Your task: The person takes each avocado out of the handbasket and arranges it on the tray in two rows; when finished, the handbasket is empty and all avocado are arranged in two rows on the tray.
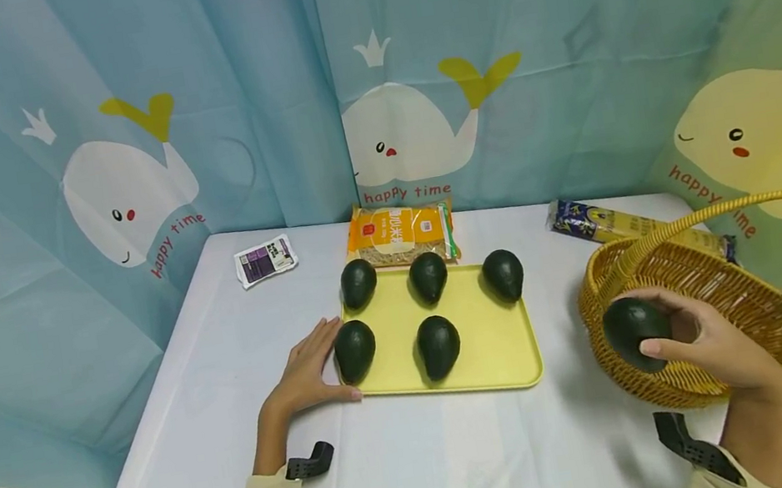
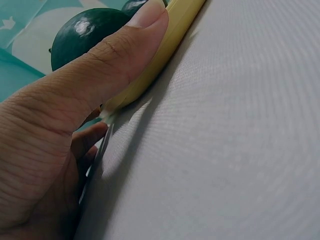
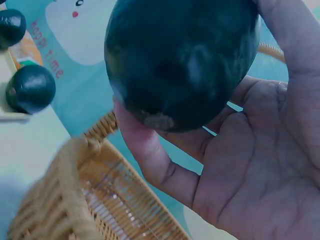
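Observation:
In the head view, my right hand (image 1: 716,339) grips a dark green avocado (image 1: 635,332) with thumb and fingers, above the near left part of a wicker basket (image 1: 611,371). The right wrist view shows this avocado (image 3: 182,60) close up between the fingers. My left hand (image 1: 308,379) touches the near left corner of a yellow tray (image 1: 492,360), its fingers extended along the left side and the thumb at the front rim (image 2: 150,75). Several avocados rest on the tray; one avocado (image 1: 356,350) lies beside the left hand.
An orange bag of grain (image 1: 400,232) lies behind the tray. A small white and purple packet (image 1: 266,260) is at the back left. Behind the basket lies a long blue and yellow package (image 1: 608,222). The basket's tall handle (image 1: 756,202) arches over it. Patterned curtains (image 1: 279,100) surround the table.

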A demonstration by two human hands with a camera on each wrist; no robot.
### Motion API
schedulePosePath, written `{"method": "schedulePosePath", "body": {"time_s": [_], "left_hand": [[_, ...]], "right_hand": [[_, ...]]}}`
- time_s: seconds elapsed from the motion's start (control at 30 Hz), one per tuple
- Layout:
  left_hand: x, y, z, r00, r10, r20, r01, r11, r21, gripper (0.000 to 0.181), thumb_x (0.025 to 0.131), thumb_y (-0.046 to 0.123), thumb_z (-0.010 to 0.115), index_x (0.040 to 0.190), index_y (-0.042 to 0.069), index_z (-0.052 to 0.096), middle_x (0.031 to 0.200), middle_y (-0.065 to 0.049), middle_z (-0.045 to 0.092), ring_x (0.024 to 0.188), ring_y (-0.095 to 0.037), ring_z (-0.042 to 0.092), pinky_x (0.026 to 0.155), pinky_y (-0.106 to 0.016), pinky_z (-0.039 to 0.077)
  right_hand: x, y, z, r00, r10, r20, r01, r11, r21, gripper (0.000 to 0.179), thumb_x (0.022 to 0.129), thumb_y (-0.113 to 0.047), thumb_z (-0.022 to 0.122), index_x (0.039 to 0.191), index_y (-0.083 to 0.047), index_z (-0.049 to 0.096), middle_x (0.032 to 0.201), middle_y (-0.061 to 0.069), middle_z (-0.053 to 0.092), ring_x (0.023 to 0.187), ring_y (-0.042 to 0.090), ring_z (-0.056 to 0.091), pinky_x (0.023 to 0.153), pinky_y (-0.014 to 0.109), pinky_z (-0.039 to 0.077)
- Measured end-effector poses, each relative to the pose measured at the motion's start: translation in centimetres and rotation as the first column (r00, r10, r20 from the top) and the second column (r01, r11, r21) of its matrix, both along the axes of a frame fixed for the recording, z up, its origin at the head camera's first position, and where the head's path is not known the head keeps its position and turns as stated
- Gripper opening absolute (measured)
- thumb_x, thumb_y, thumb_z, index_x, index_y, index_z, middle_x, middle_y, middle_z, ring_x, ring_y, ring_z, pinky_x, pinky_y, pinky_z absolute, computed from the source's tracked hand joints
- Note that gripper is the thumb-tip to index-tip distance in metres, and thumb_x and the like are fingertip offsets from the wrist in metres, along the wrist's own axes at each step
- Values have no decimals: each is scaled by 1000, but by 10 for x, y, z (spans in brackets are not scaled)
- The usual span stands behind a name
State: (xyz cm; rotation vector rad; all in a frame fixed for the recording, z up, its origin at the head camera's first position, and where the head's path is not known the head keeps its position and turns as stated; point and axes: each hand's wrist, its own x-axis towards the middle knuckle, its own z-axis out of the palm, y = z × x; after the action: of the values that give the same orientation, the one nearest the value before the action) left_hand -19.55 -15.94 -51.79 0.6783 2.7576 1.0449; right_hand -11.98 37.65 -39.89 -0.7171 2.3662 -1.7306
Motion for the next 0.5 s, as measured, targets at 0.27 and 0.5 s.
{"method": "schedulePosePath", "body": {"time_s": [0.27, 0.5], "left_hand": [[-2, -1, 1, 1000, -3, -13, 3, 1000, 2, 122, 59, 56, 86, 156, 12, 25, 162, -9, 24, 152, -32, 14, 117, -59, 17], [-1, -1, 0, 1000, -9, -12, 9, 1000, 2, 122, 59, 57, 86, 155, 11, 26, 162, -11, 25, 152, -33, 15, 116, -60, 18]], "right_hand": [[-10, -22, -4, 992, 119, 37, -118, 993, -29, 55, 87, 19, 50, 139, 4, 40, 129, 0, 59, 110, 11, 64, 84, 28, 57], [-24, -46, -13, 982, 158, 104, -160, 987, 7, 49, 88, 12, 55, 135, 2, 42, 123, -1, 60, 106, 10, 64, 79, 31, 58]]}}
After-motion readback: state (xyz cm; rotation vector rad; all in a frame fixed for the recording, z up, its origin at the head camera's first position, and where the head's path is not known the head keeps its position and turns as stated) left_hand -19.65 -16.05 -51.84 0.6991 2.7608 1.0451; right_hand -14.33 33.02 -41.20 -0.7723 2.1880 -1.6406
